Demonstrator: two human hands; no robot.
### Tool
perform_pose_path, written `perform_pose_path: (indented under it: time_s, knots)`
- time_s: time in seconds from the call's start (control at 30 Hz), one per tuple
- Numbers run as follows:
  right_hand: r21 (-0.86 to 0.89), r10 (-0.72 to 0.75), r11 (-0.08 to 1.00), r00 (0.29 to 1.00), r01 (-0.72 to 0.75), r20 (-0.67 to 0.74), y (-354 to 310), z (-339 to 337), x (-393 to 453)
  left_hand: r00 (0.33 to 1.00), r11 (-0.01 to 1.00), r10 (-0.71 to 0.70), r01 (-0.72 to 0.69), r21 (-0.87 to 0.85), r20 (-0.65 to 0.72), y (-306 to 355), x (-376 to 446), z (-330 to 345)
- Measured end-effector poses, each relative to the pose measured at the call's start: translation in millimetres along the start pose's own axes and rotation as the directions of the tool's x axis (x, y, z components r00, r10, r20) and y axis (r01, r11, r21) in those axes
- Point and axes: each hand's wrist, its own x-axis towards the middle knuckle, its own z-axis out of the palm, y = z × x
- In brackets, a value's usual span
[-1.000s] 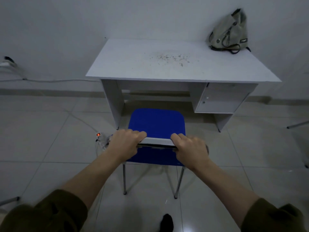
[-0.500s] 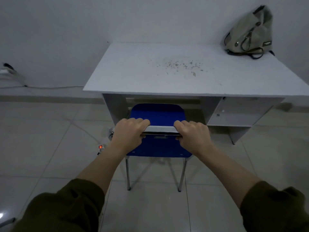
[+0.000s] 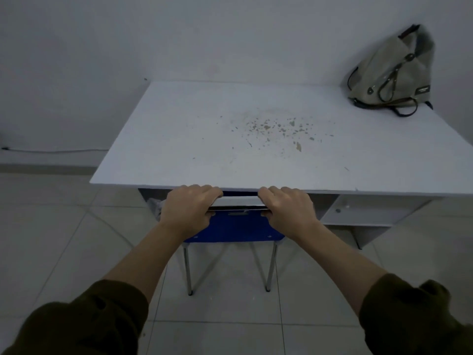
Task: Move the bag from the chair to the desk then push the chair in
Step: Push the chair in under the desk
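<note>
A beige canvas bag (image 3: pixel 394 75) with dark straps stands at the far right corner of the white desk (image 3: pixel 194 139), leaning on the wall. The blue chair (image 3: pixel 235 228) sits with its seat hidden under the desk; only the backrest and two metal legs show. My left hand (image 3: pixel 188 208) grips the left end of the backrest's top edge. My right hand (image 3: pixel 288 210) grips the right end. Both sets of knuckles are at the desk's front edge.
Crumbs and stains (image 3: pixel 276 126) dot the middle of the desk top. An open white compartment (image 3: pixel 358 210) fills the desk's right underside. A cable (image 3: pixel 51 150) runs along the wall at the left. Pale floor tiles surround the chair.
The chair has slid forward under the desk with both hands on its backrest; the blue seat is now hidden. I have moved closer to the desk.
</note>
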Motion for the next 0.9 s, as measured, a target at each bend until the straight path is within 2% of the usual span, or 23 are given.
perform_pose_path:
  time_s: [0.17,0.37,0.5,0.77,0.9]
  knots:
    - [0.021,-0.002,1.000,1.000,0.002,-0.004,1.3,6.8,30.2,0.999,1.000,0.012,-0.012,-0.010,0.036,-31.1,17.9,5.2]
    - [0.094,0.025,0.995,0.998,-0.019,-0.060,-33.6,21.1,43.4,0.999,0.998,0.034,-0.031,-0.060,0.041,-68.5,8.1,2.8]
    - [0.100,-0.013,0.995,0.997,0.020,-0.075,-28.6,17.6,43.6,0.996,0.997,-0.004,0.012,-0.081,0.094,-63.5,8.0,3.5]
    - [0.101,-0.125,0.987,0.992,0.125,-0.003,8.2,2.3,44.4,0.993,0.999,0.017,-0.011,-0.051,0.120,-41.6,27.5,0.5]
    - [0.082,-0.173,0.981,0.983,0.178,-0.066,14.5,5.8,29.3,0.997,0.999,0.046,-0.046,0.002,0.065,-26.7,18.8,5.2]
